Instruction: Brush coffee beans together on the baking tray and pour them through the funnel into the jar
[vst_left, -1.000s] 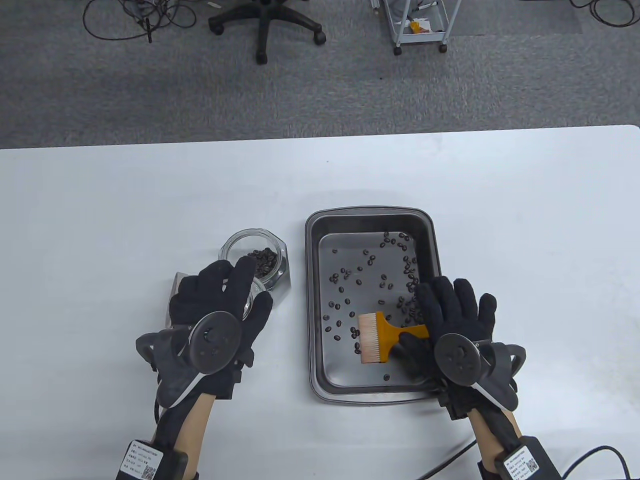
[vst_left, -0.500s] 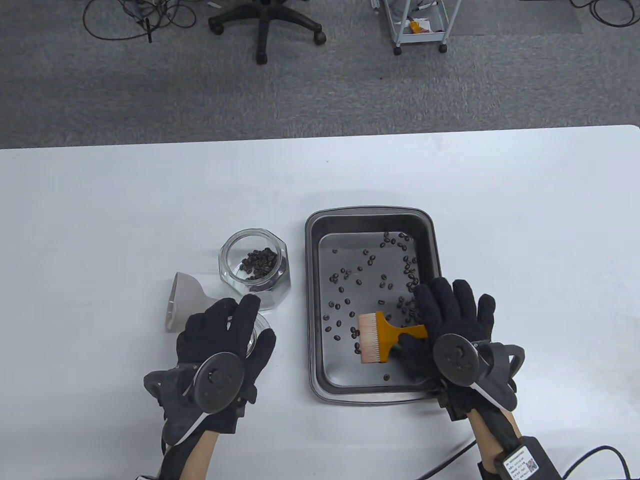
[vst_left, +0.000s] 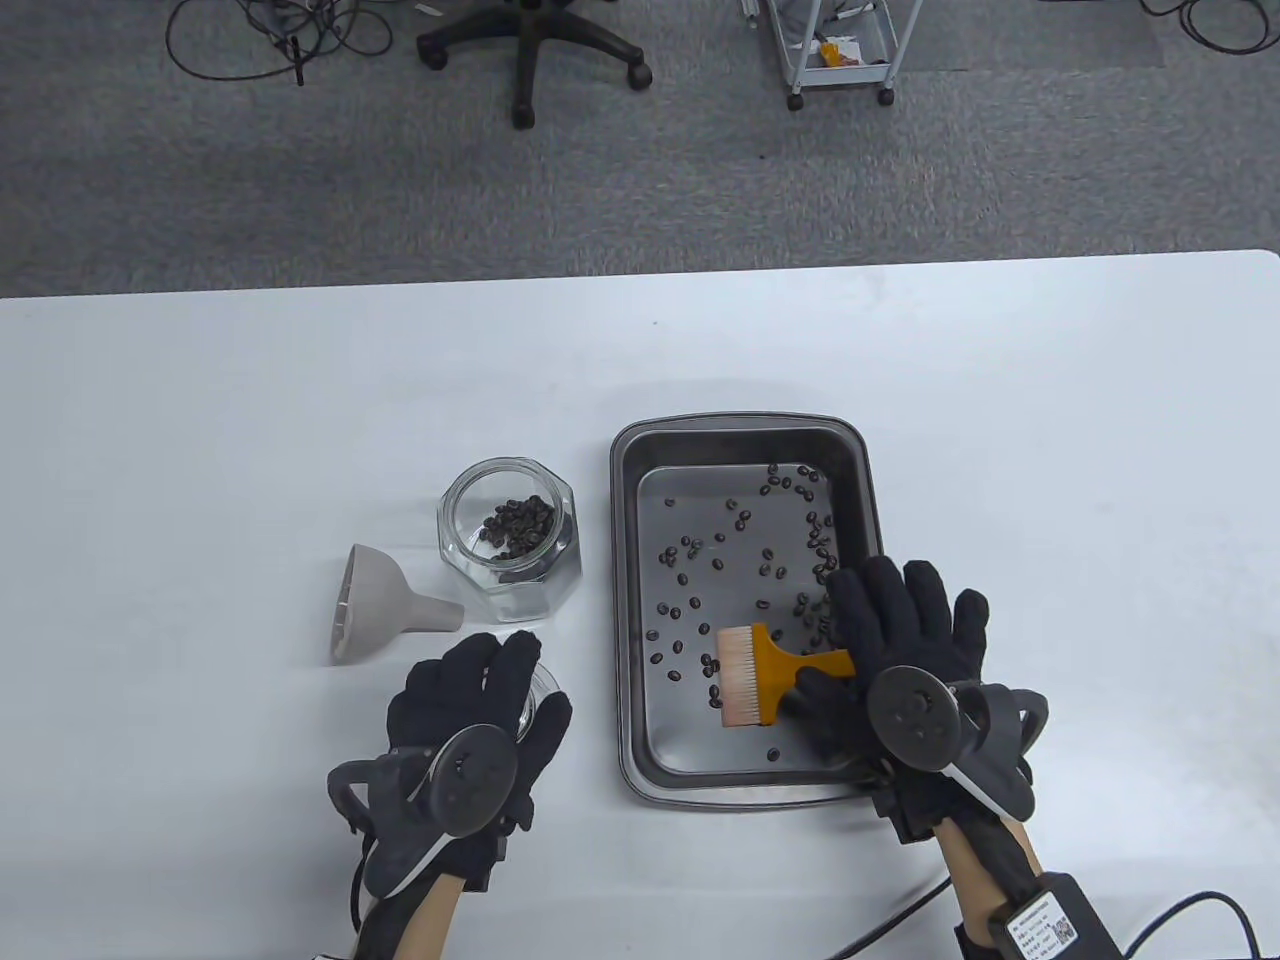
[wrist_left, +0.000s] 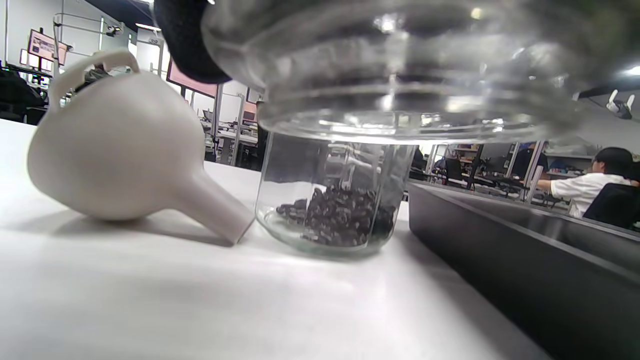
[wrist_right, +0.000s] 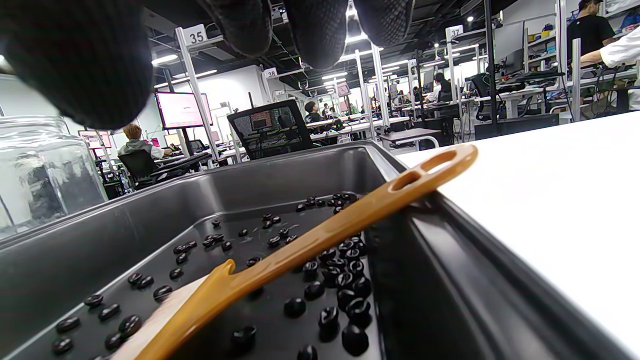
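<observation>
A dark baking tray (vst_left: 735, 425) holds scattered coffee beans (vst_left: 760, 560) and an orange brush (vst_left: 760, 675). The brush handle (wrist_right: 325, 235) leans on the tray's right rim. My right hand (vst_left: 900, 610) hovers over that handle with its fingers (wrist_right: 315, 30) straight, not gripping. Left of the tray stands an uncovered glass jar (vst_left: 510, 535) with some beans inside. Beside the jar, a grey funnel (vst_left: 375, 605) lies on its side. My left hand (vst_left: 510, 680), near the table's front, holds a clear glass lid (vst_left: 535, 695). That lid (wrist_left: 400, 65) fills the top of the left wrist view.
White table all round. The tray's left wall (wrist_left: 525, 250) stands close to the right of my left hand. On the floor beyond the table are an office chair (vst_left: 530, 50) and a small cart (vst_left: 840, 50).
My left hand has drawn back toward the table's front edge with the glass lid, uncovering the jar and funnel. The right hand and brush have not moved.
</observation>
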